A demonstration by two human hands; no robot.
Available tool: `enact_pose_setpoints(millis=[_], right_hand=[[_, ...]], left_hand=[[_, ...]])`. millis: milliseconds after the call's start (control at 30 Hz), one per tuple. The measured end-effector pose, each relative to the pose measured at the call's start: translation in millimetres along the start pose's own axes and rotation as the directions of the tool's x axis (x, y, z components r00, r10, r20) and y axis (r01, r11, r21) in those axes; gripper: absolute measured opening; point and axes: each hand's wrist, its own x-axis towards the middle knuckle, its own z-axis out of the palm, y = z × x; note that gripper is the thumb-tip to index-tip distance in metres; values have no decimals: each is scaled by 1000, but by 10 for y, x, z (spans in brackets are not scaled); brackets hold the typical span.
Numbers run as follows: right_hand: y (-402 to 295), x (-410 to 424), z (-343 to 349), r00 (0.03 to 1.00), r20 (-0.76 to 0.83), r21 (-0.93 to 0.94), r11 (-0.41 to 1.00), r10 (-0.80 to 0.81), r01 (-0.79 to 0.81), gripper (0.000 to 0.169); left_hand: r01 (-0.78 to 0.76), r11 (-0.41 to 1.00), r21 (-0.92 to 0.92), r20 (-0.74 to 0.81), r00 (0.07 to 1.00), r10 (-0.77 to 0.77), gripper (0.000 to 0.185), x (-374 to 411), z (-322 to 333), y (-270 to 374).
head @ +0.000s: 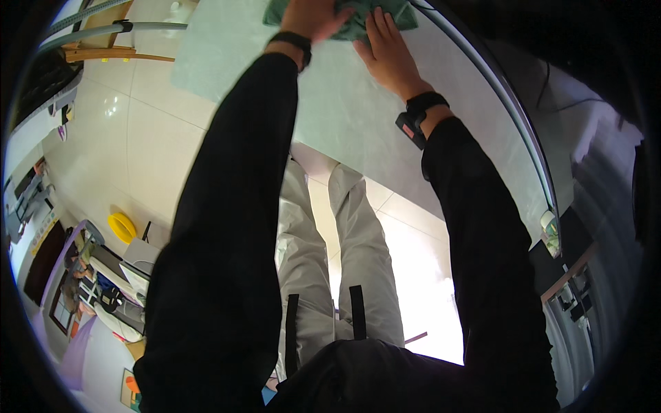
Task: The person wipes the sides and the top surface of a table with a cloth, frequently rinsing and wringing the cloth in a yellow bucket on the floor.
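A green cloth (356, 32) lies crumpled on a pale grey-green flat surface (351, 93), cut off by the top edge of the picture. My left hand (315, 19) is over the cloth's left part, slightly blurred, its thumb pointing right and its other fingertips out of sight. Palm down, my right hand (390, 59) rests with extended fingers on the cloth's near right part. A black band (294, 41) circles my left wrist. On my right wrist is a strap with a small black device (411, 129).
A curved metallic edge (503, 85) bounds the surface on the right. Glossy floor tiles (155, 118) extend left, with wooden furniture (103, 54) above and a yellow basin (122, 227) below. A white and green item (550, 227) sits near the right rim.
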Motion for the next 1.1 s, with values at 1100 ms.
enact_pose_setpoints(millis=[1100], right_hand=[[-2201, -216, 741, 921, 7, -33, 921, 389, -388, 90]], left_hand=[[-45, 996, -82, 25, 999, 47, 73, -1946, -334, -601]])
